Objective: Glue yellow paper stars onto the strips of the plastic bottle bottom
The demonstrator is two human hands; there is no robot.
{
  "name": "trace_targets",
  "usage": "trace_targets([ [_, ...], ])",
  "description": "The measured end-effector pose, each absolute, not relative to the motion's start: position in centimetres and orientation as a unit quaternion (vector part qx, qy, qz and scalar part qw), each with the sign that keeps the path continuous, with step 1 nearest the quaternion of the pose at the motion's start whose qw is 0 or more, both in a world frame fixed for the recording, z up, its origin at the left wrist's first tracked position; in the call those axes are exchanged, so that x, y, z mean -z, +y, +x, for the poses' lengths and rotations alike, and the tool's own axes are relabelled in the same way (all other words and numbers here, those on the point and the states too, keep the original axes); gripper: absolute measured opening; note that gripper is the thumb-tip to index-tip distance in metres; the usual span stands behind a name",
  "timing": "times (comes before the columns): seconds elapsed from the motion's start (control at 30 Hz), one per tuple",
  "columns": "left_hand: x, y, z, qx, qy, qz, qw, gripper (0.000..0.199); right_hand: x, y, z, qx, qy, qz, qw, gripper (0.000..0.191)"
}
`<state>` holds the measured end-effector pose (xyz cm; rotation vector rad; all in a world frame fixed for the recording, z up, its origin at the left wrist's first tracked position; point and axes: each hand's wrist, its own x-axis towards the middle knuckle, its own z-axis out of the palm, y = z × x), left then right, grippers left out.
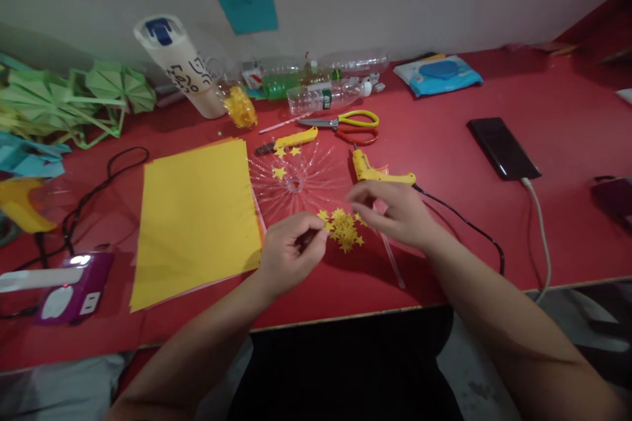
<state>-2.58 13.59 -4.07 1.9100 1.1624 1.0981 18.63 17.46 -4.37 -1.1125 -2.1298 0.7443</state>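
Note:
My left hand [293, 253] is closed in a pinch beside a small heap of yellow stars [344, 230]. What its fingertips hold, if anything, I cannot make out; a star lies right by them. Above the heap's right side hovers my right hand [397, 212], slightly blurred, its thumb and forefinger curled but apart, with nothing visible between them. Beyond the hands lies a clear plastic bottle piece cut into spreading strips [295, 184], with a few stars at its far side. A yellow glue gun [378, 171] rests just past my right hand.
Yellow paper sheets [197, 217] are stacked at left. Scissors [345, 122], a yellow cutter [291, 140] and plastic bottles [326, 97] lie farther back. A tall white tumbler [182, 66] leans there. At right are a phone [503, 148] with a cable and a wipes pack [438, 74].

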Motion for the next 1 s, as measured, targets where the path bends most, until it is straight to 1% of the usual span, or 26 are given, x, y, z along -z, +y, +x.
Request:
trace_targets([
  [0.03, 3.9, 13.6, -2.7, -0.424, 0.446, 0.723, 0.314, 0.017, 4.6, 18.1, 19.5, -0.197, -0.814, -0.466, 0.286, 0.02],
  [0.07, 3.8, 13.7, -2.9, -0.432, 0.453, 0.716, 0.311, 0.018, 4.9, 18.7, 20.5, -0.126, -0.823, -0.499, 0.24, 0.03],
  [0.13, 3.6, 13.9, -3.4, -0.449, 0.465, 0.698, 0.306, 0.019, 5.7, 20.0, 22.3, -0.038, -0.835, -0.531, 0.138, 0.045],
  [0.2, 3.6, 14.1, -3.9, -0.472, 0.471, 0.683, 0.298, 0.018, 6.6, 20.9, 23.4, -0.021, -0.834, -0.549, 0.053, 0.051],
  [0.23, 3.6, 14.3, -4.1, -0.48, 0.472, 0.679, 0.292, 0.017, 7.0, 21.2, 23.7, -0.024, -0.833, -0.552, 0.029, 0.052],
  [0.3, 3.6, 14.5, -4.4, -0.49, 0.477, 0.672, 0.285, 0.015, 7.6, 21.6, 23.8, -0.039, -0.83, -0.556, 0.017, 0.051],
  [0.4, 3.4, 14.9, -4.7, -0.492, 0.49, 0.659, 0.29, 0.016, 7.5, 21.8, 23.5, -0.075, -0.816, -0.569, 0.066, 0.041],
  [0.5, 3.1, 15.3, -4.8, -0.504, 0.487, 0.644, 0.305, 0.015, 6.3, 21.7, 23.4, -0.153, -0.751, -0.607, 0.208, 0.027],
  [0.53, 3.0, 15.4, -4.8, -0.511, 0.484, 0.637, 0.315, 0.014, 5.8, 21.6, 23.4, -0.184, -0.716, -0.616, 0.272, 0.025],
  [0.6, 3.0, 15.6, -4.7, -0.523, 0.477, 0.619, 0.339, 0.012, 4.8, 21.0, 23.2, -0.24, -0.672, -0.61, 0.344, 0.024],
  [0.67, 3.0, 15.7, -4.7, -0.527, 0.475, 0.604, 0.362, 0.012, 4.1, 20.0, 22.5, -0.363, -0.611, -0.574, 0.406, 0.024],
  [0.73, 3.1, 15.8, -4.6, -0.523, 0.478, 0.598, 0.373, 0.012, 3.8, 18.7, 21.4, -0.444, -0.59, -0.541, 0.403, 0.026],
  [0.8, 3.1, 15.8, -4.6, -0.517, 0.485, 0.595, 0.378, 0.013, 3.8, 17.5, 20.2, -0.487, -0.608, -0.49, 0.391, 0.032],
  [0.9, 3.3, 15.8, -4.6, -0.51, 0.492, 0.596, 0.377, 0.014, 4.1, 16.1, 19.0, -0.504, -0.633, -0.429, 0.401, 0.047],
  [1.0, 3.3, 15.8, -4.6, -0.511, 0.492, 0.602, 0.367, 0.014, 4.4, 15.6, 18.5, -0.494, -0.665, -0.39, 0.401, 0.044],
])
